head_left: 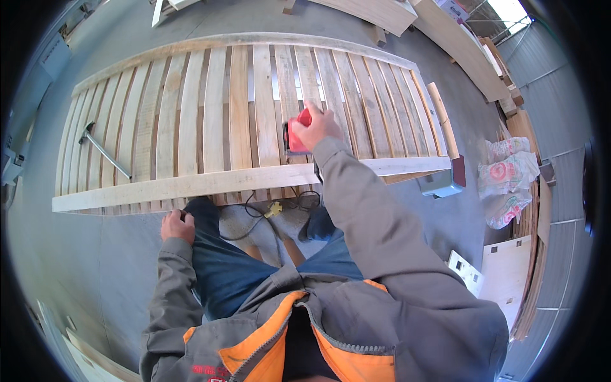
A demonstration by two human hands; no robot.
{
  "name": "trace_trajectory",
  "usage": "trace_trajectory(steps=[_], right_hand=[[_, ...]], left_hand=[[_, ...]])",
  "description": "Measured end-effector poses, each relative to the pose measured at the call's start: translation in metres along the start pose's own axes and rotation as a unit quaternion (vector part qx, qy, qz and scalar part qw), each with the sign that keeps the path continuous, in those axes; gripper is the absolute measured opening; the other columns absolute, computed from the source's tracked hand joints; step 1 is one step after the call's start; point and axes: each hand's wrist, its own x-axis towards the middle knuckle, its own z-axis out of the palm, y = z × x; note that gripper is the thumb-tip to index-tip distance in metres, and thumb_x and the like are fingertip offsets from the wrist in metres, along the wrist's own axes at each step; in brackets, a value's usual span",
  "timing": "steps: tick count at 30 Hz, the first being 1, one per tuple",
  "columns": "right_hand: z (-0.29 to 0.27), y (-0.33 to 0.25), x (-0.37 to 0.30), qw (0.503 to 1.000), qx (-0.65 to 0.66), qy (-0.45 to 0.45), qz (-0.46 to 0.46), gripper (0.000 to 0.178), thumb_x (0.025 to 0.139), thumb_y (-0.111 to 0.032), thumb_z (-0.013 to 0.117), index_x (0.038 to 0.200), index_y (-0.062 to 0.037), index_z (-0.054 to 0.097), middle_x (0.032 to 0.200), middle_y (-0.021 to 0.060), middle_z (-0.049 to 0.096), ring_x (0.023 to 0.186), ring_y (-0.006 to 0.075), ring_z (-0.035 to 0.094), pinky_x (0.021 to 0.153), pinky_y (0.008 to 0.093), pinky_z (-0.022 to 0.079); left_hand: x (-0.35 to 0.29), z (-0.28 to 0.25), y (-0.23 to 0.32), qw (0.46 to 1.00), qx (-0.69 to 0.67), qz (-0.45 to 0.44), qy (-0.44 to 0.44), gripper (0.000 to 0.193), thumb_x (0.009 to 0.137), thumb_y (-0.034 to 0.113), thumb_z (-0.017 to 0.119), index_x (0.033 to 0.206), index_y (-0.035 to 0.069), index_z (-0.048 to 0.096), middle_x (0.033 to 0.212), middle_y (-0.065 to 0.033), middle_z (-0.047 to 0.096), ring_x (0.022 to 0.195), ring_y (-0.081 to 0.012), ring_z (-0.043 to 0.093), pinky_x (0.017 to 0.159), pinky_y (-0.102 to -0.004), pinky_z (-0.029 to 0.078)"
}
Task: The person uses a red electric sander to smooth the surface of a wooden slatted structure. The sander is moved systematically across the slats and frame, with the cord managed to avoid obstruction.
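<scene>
A long slatted wooden frame lies across in front of me. On its slats, right of the middle, sits a red power sander with a dark base. My right hand is wrapped round the sander's top. My left hand is loosely curled beside my left knee, just below the frame's front rail; nothing shows in its fingers. At the left end of the slats rests a hammer with a metal shaft.
A dark cord with a yellow plug lies on the floor between my legs. A grey-blue box stands by the frame's right end. White plastic bags and stacked boards line the right wall. More timber lies behind.
</scene>
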Motion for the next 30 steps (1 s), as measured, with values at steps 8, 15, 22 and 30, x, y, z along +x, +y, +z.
trace_trajectory(steps=[8,15,22,30], right_hand=[[0.012,-0.018,0.007,1.000,0.015,0.012,-0.006,0.074,0.088,-0.052,0.073,0.156,-0.0300,0.056,0.141,0.0231,0.059,0.123,0.0424,0.069,0.101,0.0503,0.058],[0.010,-0.019,0.101,1.000,-0.015,0.018,0.014,0.075,0.089,-0.051,0.072,0.159,-0.0309,0.053,0.148,0.0230,0.055,0.127,0.0395,0.068,0.104,0.0503,0.058],[0.010,-0.037,0.176,0.999,-0.038,0.019,0.001,0.077,0.089,-0.053,0.071,0.160,-0.0305,0.053,0.147,0.0228,0.057,0.127,0.0388,0.068,0.107,0.0477,0.057],[0.018,-0.048,0.264,0.998,-0.052,0.026,-0.033,0.082,0.086,-0.057,0.073,0.162,-0.0311,0.051,0.151,0.0222,0.057,0.132,0.0383,0.066,0.109,0.0469,0.055]], left_hand=[[0.002,-0.005,0.012,0.999,0.028,-0.014,-0.009,0.026,0.093,0.031,0.070,0.097,0.006,0.077,0.109,-0.0168,0.075,0.110,-0.0400,0.066,0.098,-0.0504,0.054],[0.018,-0.009,0.016,0.996,-0.001,-0.072,-0.051,0.025,0.094,0.029,0.072,0.100,0.006,0.079,0.110,-0.0156,0.076,0.111,-0.0395,0.067,0.098,-0.0492,0.054],[0.032,-0.004,0.011,0.996,0.000,-0.058,-0.065,0.027,0.094,0.028,0.074,0.104,0.003,0.078,0.108,-0.0186,0.077,0.106,-0.0406,0.071,0.094,-0.0501,0.056],[0.041,-0.019,0.028,0.995,-0.047,-0.068,-0.061,0.029,0.094,0.021,0.076,0.117,0.004,0.079,0.116,-0.0212,0.077,0.111,-0.0406,0.072,0.097,-0.0474,0.057]])
